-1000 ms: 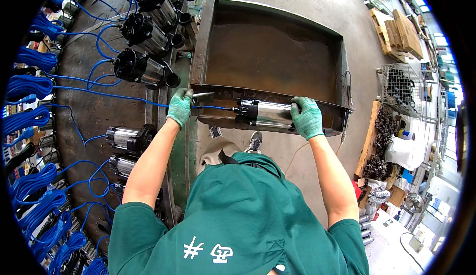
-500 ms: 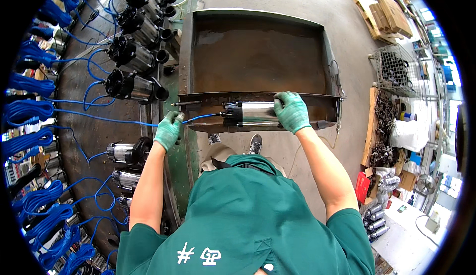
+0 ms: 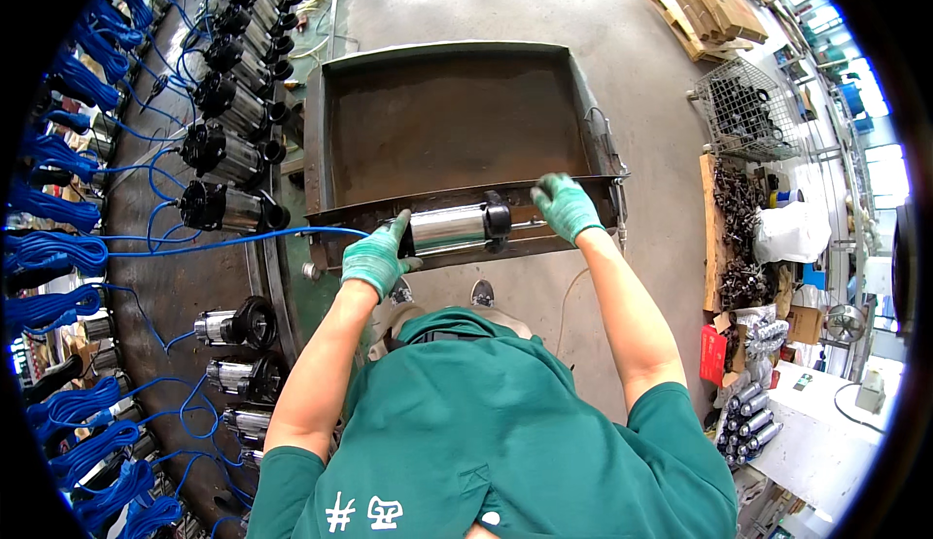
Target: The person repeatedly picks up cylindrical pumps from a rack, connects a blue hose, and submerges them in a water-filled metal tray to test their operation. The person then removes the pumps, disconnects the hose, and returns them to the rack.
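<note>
A submersible pump motor (image 3: 447, 229) with a shiny steel body lies sideways on the front ledge of a brown-stained metal tank (image 3: 321, 140). Its right end is black, and a thin shaft sticks out there. My left hand (image 3: 374, 259), in a green glove, is closed around the motor's left end and hides that end. A blue cable (image 3: 243, 239) runs in from the left to this hand. My gloved right hand (image 3: 567, 210) is just beyond the shaft, off the motor's body, its fingers loosely bent and slightly blurred, with nothing seen in them.
Rows of similar pump motors (image 3: 219, 207) with coiled blue cables (image 3: 58, 252) fill the left side. At the right are a wire basket (image 3: 748, 111), a wooden-edged bin (image 3: 710, 233) of dark parts, steel cylinders (image 3: 750, 422) and cartons on a pallet (image 3: 721, 4).
My left hand has moved from the cable onto the motor's left end. My right hand has come off the motor's right end, which now shows. The view has shifted.
</note>
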The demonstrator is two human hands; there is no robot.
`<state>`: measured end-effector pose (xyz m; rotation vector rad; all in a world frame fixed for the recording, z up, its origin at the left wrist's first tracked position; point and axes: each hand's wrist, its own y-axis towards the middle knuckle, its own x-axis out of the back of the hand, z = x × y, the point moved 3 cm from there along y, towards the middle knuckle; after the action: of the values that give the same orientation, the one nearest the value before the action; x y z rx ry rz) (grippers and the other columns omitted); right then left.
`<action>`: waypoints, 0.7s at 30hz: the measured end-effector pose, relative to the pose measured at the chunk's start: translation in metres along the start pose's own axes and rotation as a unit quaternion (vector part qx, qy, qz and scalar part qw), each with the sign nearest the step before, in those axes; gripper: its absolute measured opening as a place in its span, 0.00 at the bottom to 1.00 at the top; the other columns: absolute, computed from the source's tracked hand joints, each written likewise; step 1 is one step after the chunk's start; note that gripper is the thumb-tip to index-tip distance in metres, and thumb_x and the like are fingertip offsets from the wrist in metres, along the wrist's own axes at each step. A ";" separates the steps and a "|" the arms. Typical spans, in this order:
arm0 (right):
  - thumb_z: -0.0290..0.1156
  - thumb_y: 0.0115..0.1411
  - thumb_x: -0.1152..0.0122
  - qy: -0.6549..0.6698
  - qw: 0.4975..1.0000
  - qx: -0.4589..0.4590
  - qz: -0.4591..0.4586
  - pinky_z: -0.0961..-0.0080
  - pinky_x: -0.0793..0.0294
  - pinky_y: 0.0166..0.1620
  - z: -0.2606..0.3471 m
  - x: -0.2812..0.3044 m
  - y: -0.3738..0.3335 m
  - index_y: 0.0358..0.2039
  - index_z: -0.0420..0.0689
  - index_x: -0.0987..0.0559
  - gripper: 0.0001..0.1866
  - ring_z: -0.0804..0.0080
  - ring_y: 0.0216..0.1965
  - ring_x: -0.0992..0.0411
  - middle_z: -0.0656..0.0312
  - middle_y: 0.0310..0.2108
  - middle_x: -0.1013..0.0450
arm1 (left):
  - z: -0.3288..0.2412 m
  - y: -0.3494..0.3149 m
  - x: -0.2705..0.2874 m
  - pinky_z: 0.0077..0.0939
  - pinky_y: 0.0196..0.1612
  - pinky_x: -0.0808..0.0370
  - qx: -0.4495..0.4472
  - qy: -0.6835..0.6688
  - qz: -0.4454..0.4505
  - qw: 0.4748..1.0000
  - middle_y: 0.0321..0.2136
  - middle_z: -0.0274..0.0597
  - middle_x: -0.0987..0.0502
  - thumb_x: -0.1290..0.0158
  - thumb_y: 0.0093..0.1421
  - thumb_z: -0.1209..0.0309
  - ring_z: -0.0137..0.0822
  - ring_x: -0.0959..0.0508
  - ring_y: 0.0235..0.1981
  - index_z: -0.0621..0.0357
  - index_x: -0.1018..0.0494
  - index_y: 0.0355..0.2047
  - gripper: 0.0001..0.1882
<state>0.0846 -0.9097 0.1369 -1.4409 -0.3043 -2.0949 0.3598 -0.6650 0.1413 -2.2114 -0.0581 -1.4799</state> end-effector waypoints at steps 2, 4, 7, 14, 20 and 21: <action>0.52 0.71 0.45 0.002 0.974 -0.036 0.223 0.53 0.24 0.56 -0.026 -0.007 -0.006 0.49 0.42 0.18 0.24 0.41 0.52 0.24 0.43 0.50 0.22 | -0.011 0.002 0.004 0.48 0.50 0.20 0.032 0.006 0.047 0.998 0.54 0.52 0.20 0.28 0.50 0.49 0.55 0.18 0.49 0.38 0.44 0.75 0.56; 0.59 0.73 0.52 0.006 0.964 0.041 0.264 0.56 0.19 0.49 -0.076 -0.038 -0.008 0.48 0.41 0.17 0.31 0.46 0.42 0.19 0.47 0.39 0.17 | -0.016 0.008 -0.002 0.48 0.50 0.21 -0.008 -0.006 0.017 1.000 0.54 0.54 0.20 0.28 0.49 0.50 0.58 0.18 0.50 0.38 0.44 0.75 0.56; 0.70 0.67 0.50 0.322 0.829 -0.299 0.347 0.67 0.21 0.28 -0.040 -0.016 -0.026 0.39 0.35 0.17 0.42 0.60 0.22 0.20 0.53 0.26 0.19 | -0.008 0.000 -0.001 0.49 0.51 0.21 0.017 -0.023 0.027 0.999 0.55 0.52 0.20 0.29 0.52 0.51 0.55 0.18 0.51 0.39 0.44 0.75 0.54; 0.56 0.66 0.38 0.524 0.684 -0.318 0.395 0.69 0.34 0.23 -0.069 -0.075 -0.022 0.44 0.47 0.19 0.23 0.71 0.20 0.33 0.66 0.26 0.26 | -0.017 0.004 0.017 0.47 0.56 0.23 0.055 -0.022 0.089 0.994 0.57 0.53 0.21 0.29 0.53 0.49 0.55 0.20 0.55 0.38 0.46 0.76 0.54; 0.35 0.67 0.36 0.133 0.929 0.058 0.341 0.64 0.21 0.27 -0.044 -0.059 -0.017 0.49 0.42 0.22 0.14 0.65 0.26 0.21 0.57 0.30 0.20 | -0.010 0.002 0.010 0.49 0.56 0.23 0.053 -0.033 0.079 0.995 0.56 0.54 0.20 0.29 0.53 0.50 0.56 0.20 0.55 0.36 0.45 0.76 0.54; 0.35 0.67 0.37 -0.004 0.946 0.098 0.308 0.60 0.19 0.30 -0.031 -0.047 -0.017 0.48 0.44 0.21 0.13 0.60 0.29 0.18 0.54 0.31 0.18 | -0.010 0.001 0.010 0.48 0.57 0.24 0.061 -0.033 0.085 0.994 0.57 0.54 0.21 0.29 0.52 0.50 0.56 0.20 0.56 0.36 0.45 0.76 0.54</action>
<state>0.0627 -0.8956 0.0848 -1.2233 -0.0460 -1.5056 0.3561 -0.6722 0.1531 -2.1117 0.0178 -1.2772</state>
